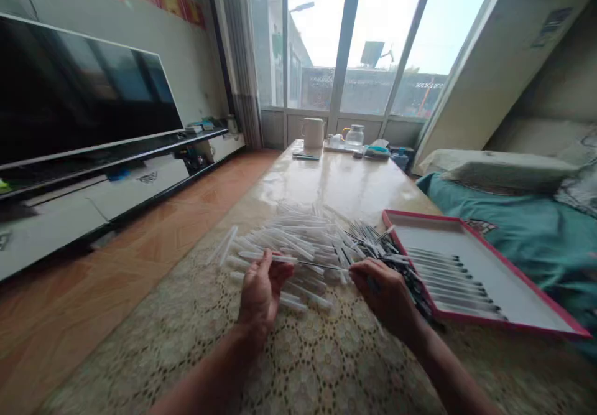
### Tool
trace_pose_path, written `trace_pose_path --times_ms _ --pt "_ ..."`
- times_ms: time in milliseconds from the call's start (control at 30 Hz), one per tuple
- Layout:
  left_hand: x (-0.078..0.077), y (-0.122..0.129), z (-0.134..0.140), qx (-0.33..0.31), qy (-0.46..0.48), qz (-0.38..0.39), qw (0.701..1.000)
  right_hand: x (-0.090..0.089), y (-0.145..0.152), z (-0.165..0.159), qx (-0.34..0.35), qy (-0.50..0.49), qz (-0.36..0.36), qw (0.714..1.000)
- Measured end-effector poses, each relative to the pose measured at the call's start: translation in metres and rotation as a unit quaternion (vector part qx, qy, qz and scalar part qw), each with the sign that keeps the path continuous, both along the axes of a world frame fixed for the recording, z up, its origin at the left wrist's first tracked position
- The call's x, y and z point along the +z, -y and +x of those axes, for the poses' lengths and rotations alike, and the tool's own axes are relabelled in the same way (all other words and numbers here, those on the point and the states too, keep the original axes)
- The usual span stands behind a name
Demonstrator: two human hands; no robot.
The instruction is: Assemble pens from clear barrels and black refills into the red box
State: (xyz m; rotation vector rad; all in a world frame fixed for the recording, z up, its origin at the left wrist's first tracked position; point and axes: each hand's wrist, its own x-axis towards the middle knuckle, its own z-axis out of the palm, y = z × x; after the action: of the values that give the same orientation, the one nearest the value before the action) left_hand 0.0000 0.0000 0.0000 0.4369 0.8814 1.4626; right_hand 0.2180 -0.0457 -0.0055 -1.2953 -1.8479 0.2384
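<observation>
- The left hand (259, 287) held a whitish clear tube (252, 255), thumb and fingers closed around it, its left part sticking out toward the table's left edge.
- The right hand (385, 287) was narrowed to a pinch on the right end of a thin dark rod (321, 265); the exact fingertip contact was too blurred to tell.
- The rod lay between the two hands, its long axis running nearly parallel to the far edge of the table (336, 178), almost in line with the tube.
- The rod's left end met the tube's right end; whether its tip was inside or only touching, I could not tell.
- A heap of loose tubes (289, 234) spread just beyond the left hand, between the table's left and right edges.
- The pile of dark rods (373, 241) lay just beyond the right hand, against the left wall of the red-rimmed box (433, 231).
- That box sat by the table's right edge, the right hand being the nearer to it; a row of dark-ended tubes (450, 278) lay side by side within, toward the box's near left corner.
</observation>
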Motion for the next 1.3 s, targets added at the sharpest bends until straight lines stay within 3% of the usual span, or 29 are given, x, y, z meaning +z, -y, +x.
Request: trace_pose_path --times_ms 300,467,600,700,800,867,933,1000,1033,1167,1300 --pt "-0.002 0.005 0.0 -0.022 -0.066 0.032 0.997 0.004 0.001 0.013 0.088 0.048 -0.178 0.979" --pt "-0.003 0.01 0.004 -0.044 -0.142 0.066 0.987 0.007 0.001 0.016 0.099 0.021 -0.186 0.977" --pt "-0.006 0.022 0.015 -0.167 -0.124 0.066 0.976 0.008 0.004 0.003 0.113 -0.032 -0.209 0.971" --pt "-0.008 0.029 0.02 -0.277 -0.072 0.033 0.958 0.008 0.005 -0.006 0.143 -0.14 -0.243 0.949" --pt "-0.007 0.031 0.019 -0.289 -0.001 -0.016 0.957 0.012 0.003 0.0 0.172 -0.2 -0.289 0.92" --pt "-0.006 0.032 0.019 -0.259 0.051 -0.062 0.963 0.016 0.0 0.015 0.092 -0.148 -0.269 0.947" --pt "-0.004 0.034 0.02 -0.228 0.086 -0.1 0.965 0.019 -0.002 0.035 -0.084 -0.037 -0.193 0.977" --pt "-0.004 0.037 0.022 -0.218 0.096 -0.121 0.963 0.019 -0.002 0.053 -0.227 0.074 -0.141 0.961" --pt "-0.005 0.038 0.024 -0.22 0.094 -0.128 0.962 0.018 -0.002 0.06 -0.255 0.111 -0.139 0.95" --pt "-0.008 0.043 0.029 -0.234 0.059 -0.138 0.961 0.014 0.002 0.07 -0.202 0.182 -0.206 0.94" --pt "-0.011 0.044 0.028 -0.256 0.015 -0.135 0.957 0.008 0.003 0.065 -0.208 0.247 -0.202 0.925"
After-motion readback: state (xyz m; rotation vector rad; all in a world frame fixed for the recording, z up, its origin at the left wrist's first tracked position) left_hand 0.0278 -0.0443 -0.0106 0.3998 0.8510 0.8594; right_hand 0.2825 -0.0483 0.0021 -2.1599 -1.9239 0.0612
